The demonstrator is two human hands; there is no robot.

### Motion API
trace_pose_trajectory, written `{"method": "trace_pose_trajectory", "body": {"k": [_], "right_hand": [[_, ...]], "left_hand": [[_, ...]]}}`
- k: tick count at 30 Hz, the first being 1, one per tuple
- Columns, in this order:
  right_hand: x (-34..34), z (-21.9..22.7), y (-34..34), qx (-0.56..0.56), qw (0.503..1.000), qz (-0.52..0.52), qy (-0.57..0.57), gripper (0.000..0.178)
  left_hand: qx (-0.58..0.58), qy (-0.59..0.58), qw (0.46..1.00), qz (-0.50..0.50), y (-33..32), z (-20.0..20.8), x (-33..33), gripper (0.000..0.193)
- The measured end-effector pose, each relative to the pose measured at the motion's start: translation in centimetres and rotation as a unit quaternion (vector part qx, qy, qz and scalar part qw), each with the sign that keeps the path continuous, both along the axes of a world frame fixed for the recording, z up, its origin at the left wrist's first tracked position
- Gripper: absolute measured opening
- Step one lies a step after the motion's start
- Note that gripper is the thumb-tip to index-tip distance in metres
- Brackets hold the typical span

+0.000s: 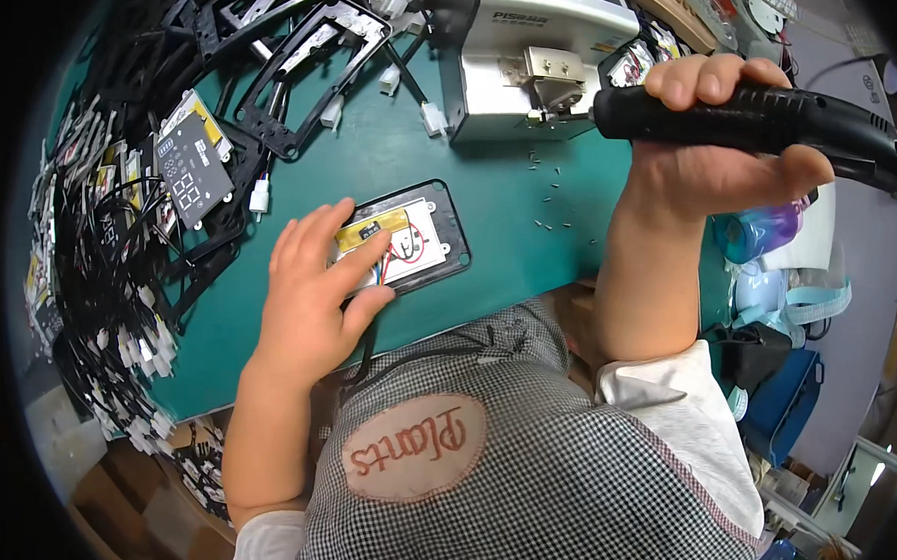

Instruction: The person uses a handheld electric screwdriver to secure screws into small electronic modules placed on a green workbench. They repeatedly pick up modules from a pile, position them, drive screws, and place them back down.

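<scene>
My right hand (708,176) is raised at the upper right, its fingers wrapped round a black electric screwdriver (776,119) held almost level. A black frame plate (457,242) lies on the green mat near my front edge. Inside it is a white circuit board (421,264) with yellow tape (389,220) and thin red, blue and black wires. My left hand (314,274) rests over the left part of this plate, fingers spread, with fingertips on the board and taped area. The hand hides the plate's left end.
A silver screw feeder (487,82) stands at the back middle. Several loose screws (546,222) lie before it on the green mat (510,253). Black frames (318,49), a display panel (191,169) and bundled white-plug cables (130,351) crowd the left. A blue-purple cup (761,232) is at right.
</scene>
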State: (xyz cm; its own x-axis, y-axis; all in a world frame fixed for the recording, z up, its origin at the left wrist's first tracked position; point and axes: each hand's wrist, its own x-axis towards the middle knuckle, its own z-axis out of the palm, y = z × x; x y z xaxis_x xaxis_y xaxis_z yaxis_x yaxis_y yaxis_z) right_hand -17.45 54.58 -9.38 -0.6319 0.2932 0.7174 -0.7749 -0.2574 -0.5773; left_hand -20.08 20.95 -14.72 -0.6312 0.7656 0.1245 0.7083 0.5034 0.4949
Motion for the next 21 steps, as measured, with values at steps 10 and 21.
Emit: {"method": "trace_pose_trajectory", "body": {"k": [10, 21], "right_hand": [[-1.8, -1.1, -0.4, 0.067, 0.993, -0.097, 0.011, 0.082], [0.1, -0.3, -2.3, 0.078, 0.994, 0.067, -0.036, 0.089]], "left_hand": [[-0.001, -0.008, 1.0, -0.004, -0.3, -0.3, -0.3, 0.044], [-0.007, -0.006, 1.0, -0.017, -0.7, 0.1, -0.5, 0.05]]}}
